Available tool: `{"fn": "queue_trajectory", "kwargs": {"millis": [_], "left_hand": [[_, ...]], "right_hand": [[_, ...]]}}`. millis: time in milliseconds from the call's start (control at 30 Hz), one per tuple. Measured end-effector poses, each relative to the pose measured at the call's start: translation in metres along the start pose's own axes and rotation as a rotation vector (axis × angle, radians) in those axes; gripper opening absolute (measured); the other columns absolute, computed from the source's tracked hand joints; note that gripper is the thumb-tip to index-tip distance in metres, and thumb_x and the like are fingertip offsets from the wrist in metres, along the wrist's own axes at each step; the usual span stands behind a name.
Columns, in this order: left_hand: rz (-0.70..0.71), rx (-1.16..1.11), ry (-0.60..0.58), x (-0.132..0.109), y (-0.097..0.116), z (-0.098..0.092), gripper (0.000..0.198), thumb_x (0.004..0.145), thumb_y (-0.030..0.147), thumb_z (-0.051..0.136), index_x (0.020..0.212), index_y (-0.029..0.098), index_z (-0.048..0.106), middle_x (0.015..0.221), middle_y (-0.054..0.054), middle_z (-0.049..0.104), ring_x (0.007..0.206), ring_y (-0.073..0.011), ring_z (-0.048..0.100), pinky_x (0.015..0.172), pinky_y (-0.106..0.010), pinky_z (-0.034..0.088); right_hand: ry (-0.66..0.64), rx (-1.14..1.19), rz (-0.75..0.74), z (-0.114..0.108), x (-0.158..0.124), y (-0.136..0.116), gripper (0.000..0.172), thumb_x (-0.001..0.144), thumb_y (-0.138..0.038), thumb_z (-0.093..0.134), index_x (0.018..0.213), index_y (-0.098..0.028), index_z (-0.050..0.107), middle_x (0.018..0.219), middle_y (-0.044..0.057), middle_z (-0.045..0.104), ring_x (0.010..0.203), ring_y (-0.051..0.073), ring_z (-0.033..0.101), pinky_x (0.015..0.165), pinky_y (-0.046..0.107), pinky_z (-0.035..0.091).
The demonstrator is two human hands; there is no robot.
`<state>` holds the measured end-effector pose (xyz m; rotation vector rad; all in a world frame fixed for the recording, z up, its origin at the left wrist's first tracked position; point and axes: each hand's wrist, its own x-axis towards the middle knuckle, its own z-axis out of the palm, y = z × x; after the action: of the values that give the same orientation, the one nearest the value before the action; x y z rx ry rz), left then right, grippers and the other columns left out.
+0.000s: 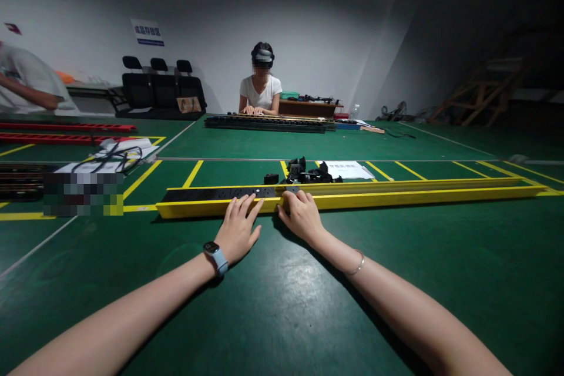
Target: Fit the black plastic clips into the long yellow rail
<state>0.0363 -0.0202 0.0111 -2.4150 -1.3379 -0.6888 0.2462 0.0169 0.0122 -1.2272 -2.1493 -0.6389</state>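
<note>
A long yellow channel (409,196) lies across the green table in front of me. Black socket modules (211,194) sit in a row inside its left part. Fingers spread, my left hand (238,226) rests on the near wall, with the fingertips at the modules. My right hand (302,214) is bent over the near wall, fingers curled at a single black socket module (291,189). A small gap separates that module from the row. The fingers partly hide the contact. Behind the channel lies a pile of loose black parts (308,171).
A printed sheet (346,170) lies beside the pile. On the left are red rails (66,127), a black cable (110,155) on papers, and dark strips (24,182). Across the table a co-worker (261,91) has both hands at long black strips (268,123). Another person (30,82) is far left.
</note>
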Motion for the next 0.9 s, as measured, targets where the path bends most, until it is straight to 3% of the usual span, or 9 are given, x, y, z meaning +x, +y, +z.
{"fn": "queue_trajectory", "kwargs": {"millis": [467, 900], "left_hand": [[-0.007, 0.014, -0.02, 0.0, 0.0, -0.001, 0.056, 0.087, 0.029, 0.049, 0.14, 0.017, 0.037, 0.143, -0.014, 0.038, 0.133, -0.0297, 0.031, 0.112, -0.052, 0.022], [-0.004, -0.028, -0.002, 0.0, -0.001, 0.0, 0.057, 0.087, 0.027, 0.048, 0.141, 0.019, 0.034, 0.143, -0.013, 0.037, 0.133, -0.0295, 0.031, 0.111, -0.054, 0.023]], "right_hand": [[0.068, -0.011, 0.047, 0.003, 0.0, 0.004, 0.032, 0.088, -0.042, 0.05, 0.103, -0.014, 0.056, 0.089, 0.01, 0.063, 0.083, 0.025, 0.049, 0.075, 0.037, 0.034], [0.074, -0.004, 0.066, 0.002, 0.001, 0.009, 0.028, 0.089, -0.039, 0.05, 0.102, -0.015, 0.057, 0.088, 0.009, 0.063, 0.083, 0.025, 0.048, 0.075, 0.038, 0.034]]}}
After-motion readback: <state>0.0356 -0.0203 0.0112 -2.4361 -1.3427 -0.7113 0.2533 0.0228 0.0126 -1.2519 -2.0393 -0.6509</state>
